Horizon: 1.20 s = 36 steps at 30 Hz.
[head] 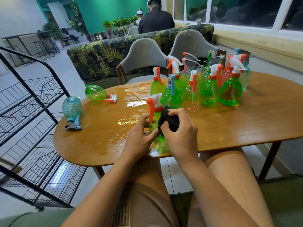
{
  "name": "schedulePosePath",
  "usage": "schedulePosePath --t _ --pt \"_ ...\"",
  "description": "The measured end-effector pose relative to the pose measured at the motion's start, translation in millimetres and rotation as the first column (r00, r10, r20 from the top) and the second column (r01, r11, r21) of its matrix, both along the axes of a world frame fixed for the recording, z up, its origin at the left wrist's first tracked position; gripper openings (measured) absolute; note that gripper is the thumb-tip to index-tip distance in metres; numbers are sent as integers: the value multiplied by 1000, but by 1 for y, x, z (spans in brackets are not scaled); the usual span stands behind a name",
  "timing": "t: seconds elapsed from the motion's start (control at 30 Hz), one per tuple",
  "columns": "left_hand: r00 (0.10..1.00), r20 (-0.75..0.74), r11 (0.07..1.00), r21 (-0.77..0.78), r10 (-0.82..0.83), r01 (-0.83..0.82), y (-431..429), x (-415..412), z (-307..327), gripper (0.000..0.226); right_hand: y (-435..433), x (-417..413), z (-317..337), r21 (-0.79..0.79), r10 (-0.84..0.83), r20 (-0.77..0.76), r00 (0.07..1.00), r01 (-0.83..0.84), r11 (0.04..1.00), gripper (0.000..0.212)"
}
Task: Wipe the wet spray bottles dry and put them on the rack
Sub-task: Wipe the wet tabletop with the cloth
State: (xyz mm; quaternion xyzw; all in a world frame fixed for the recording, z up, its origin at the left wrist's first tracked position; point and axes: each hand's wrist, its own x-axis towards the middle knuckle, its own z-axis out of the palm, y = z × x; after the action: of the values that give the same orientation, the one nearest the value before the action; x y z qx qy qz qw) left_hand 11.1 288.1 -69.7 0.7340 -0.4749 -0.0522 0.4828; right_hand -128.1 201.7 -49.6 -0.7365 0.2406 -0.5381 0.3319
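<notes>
- A wet oval wooden table [229,128] stands beside a black wire rack [32,128] on its left.
- A cluster of spray bottles [211,89] stands upright at the far right.
- At the near edge, a green spray bottle [155,117] stands with its long axis vertical and its orange trigger facing left.
- The left hand [139,138] grips its lower body.
- The right hand [180,133] clenches a black cloth [170,120] against its shoulder.
- A second green bottle [96,92] and a teal bottle [72,108] lie on their sides at the table's left edge.
</notes>
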Motion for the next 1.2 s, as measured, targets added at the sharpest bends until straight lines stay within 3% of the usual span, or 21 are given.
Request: schedulePosePath --t 0.2,0.3,0.47,0.63,0.7,0.83,1.03,1.2 --pt "998 -55 999 -27 22 -23 2 6 -3 48 -6 1 -8 14 7 -89 996 -6 1000 23" --pt "996 -66 998 -13 56 -57 1 5 -2 44 -13 3 -16 62 10 -237 972 4 998 21" --pt "992 -89 995 -33 94 -97 2 6 1 42 -13 7 -23 -32 -42 -557 829 29 999 18" --pt "989 -116 993 -69 87 -96 1 3 2 47 -13 4 -20 -31 -30 -678 734 13 999 20" --pt "991 -107 994 -61 82 -89 1 4 1 50 -15 3 -18 13 19 -654 756 -14 1000 19" --pt "994 -95 997 -42 61 -66 1 5 1 53 -18 -1 -17 81 37 -467 884 1 997 20" --pt "999 -17 998 -59 27 -28 1 4 -1 47 -11 -2 -6 -178 -41 -138 990 16 984 28" --pt "1000 19 999 -40 -14 15 0 3 -5 59 -7 -1 -3 -228 18 -79 997 -36 973 30"
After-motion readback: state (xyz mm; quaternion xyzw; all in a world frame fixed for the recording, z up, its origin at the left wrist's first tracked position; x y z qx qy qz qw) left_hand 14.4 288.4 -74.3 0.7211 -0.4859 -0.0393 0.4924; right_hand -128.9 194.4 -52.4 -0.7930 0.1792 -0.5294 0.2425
